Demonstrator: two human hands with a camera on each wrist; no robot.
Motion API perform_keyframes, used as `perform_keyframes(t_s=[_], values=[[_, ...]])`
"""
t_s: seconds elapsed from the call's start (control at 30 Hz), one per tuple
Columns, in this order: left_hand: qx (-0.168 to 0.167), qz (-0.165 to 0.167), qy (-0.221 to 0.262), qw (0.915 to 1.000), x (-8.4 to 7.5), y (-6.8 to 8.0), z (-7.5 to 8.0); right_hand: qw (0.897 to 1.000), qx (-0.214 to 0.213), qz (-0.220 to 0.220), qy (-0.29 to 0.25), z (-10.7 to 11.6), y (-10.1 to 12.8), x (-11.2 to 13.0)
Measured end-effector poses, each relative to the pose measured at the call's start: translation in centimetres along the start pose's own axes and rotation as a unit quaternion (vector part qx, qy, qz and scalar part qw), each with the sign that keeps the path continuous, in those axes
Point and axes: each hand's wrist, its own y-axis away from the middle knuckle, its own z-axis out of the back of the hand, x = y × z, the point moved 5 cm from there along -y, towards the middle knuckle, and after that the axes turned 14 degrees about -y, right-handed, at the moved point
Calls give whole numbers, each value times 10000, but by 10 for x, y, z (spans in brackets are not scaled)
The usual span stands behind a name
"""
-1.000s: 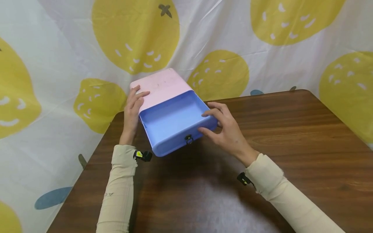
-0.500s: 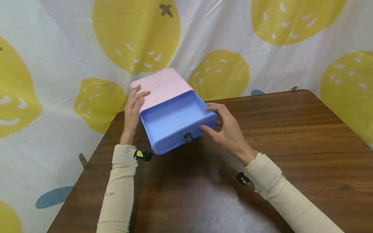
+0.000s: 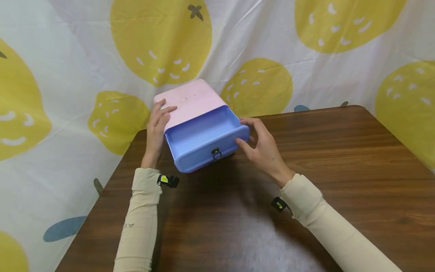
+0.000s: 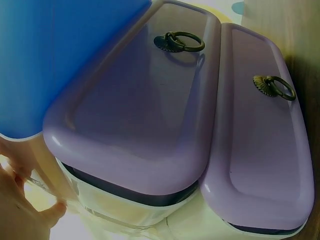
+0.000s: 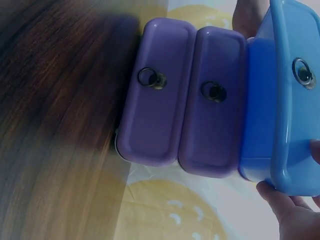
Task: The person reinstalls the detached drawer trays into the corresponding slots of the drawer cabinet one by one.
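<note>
Left hand (image 3: 157, 126) is bracing the pink plastic drawer cabinet (image 3: 188, 99) at tabletop's (image 3: 340, 158) far-left corner | right hand (image 3: 261, 145) fingers are gripping the half-open blue drawer (image 3: 204, 141) | risk: uneven pushing jamming it.

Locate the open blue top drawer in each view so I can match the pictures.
Head: blue top drawer at centre, pulled out from under the pink top, right hand gripping its corner.
Left wrist: upper left, above two shut purple drawers.
Right wrist: right edge, fingertips beneath.
Shared landmark: the drawer's ring pull; not seen in the left wrist view.
</note>
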Motion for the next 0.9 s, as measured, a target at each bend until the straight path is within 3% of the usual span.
perform_keyframes(t_s=[0.37, 0.9], values=[[-4, 76, 16, 10000, 10, 5, 4, 9998, -9, -73, -199, -11, -8, -12], [-37, -28, -65, 10000, 7, 1, 9, 9998, -178, -95, 37, -18, -15, -15]])
